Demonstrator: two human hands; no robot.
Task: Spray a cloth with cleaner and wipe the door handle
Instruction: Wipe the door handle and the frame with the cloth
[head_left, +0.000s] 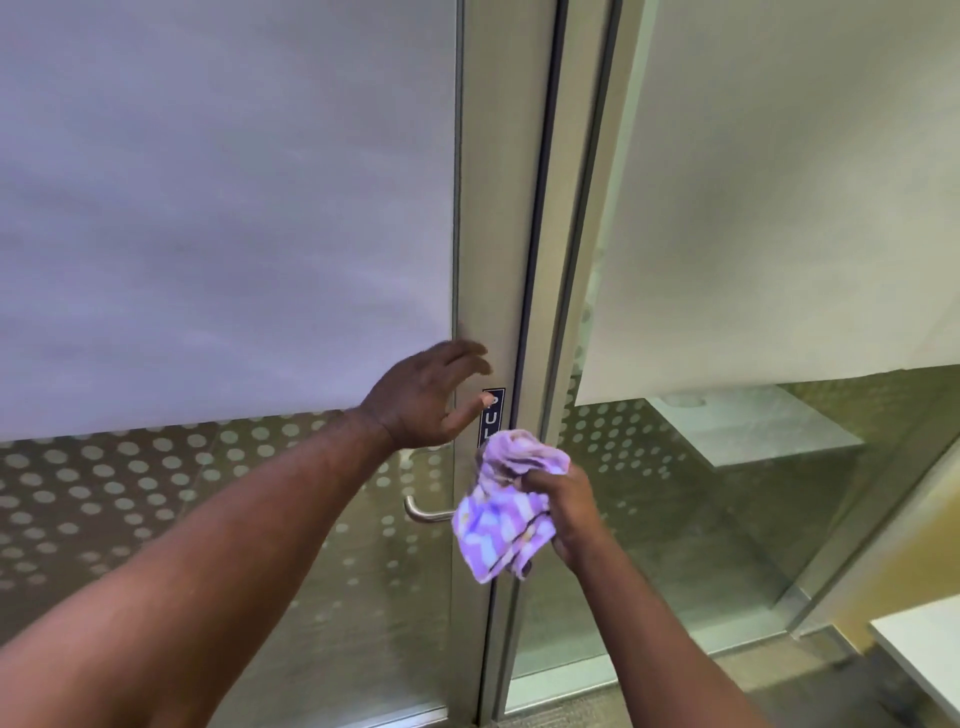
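Observation:
A curved metal door handle (423, 512) sticks out from the glass door's frame at mid-height. My right hand (569, 512) grips a bunched purple and white patterned cloth (501, 514), which hangs over the handle's right end and hides it. My left hand (431, 397) is raised above the handle with fingers spread, holding nothing, its fingertips by a dark PULL sticker (492, 415) on the frame. No spray bottle is in view.
The door (218, 218) has frosted glass above and a dotted band below. A metal frame post (566, 291) separates it from a glass side panel (753, 208). A white table corner (919, 649) is at the lower right.

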